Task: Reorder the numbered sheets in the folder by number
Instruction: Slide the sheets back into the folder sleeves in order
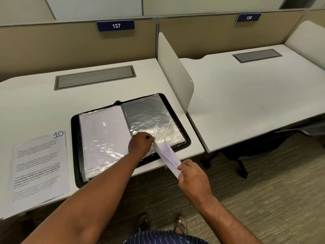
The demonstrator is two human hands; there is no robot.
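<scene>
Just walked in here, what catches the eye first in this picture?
An open black folder lies at the near edge of the desk. At its near right corner the left hand pinches a shiny plastic sleeve while the right hand grips a curled sheet. A loose sheet marked 10 lies left of the folder.

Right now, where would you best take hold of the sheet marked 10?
The sheet marked 10 lies flat, its near edge close to the desk rim. Come from the front, probably slide that edge over the rim, and pinch it.
</scene>
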